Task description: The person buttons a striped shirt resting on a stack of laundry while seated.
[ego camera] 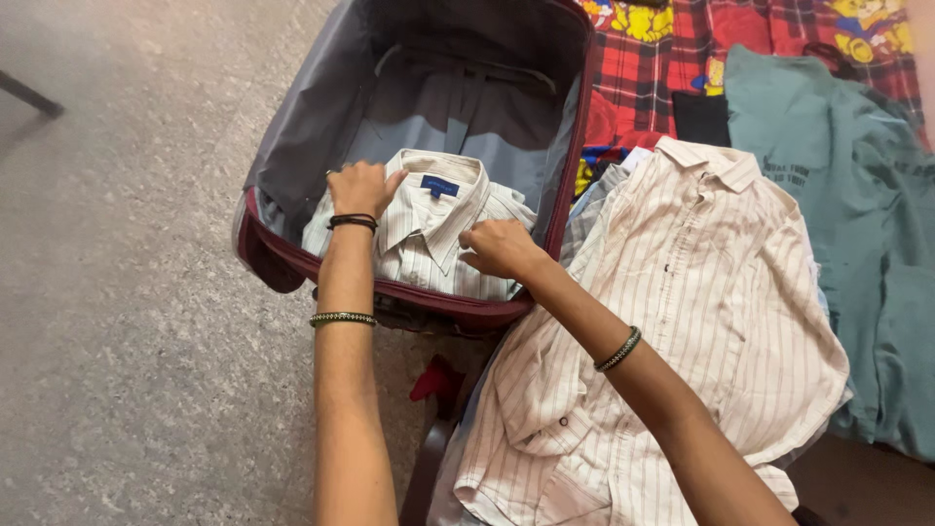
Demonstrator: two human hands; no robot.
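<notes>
A folded striped white shirt with a blue neck label lies inside an open maroon suitcase with a grey lining. My left hand rests flat on the shirt's left shoulder beside the collar. My right hand presses on the shirt's right front with its fingers curled into the cloth. Both wrists carry bracelets.
A cream striped shirt lies spread out to the right of the suitcase, under my right forearm. A teal T-shirt lies further right, on a red checked blanket. Grey stone floor is on the left.
</notes>
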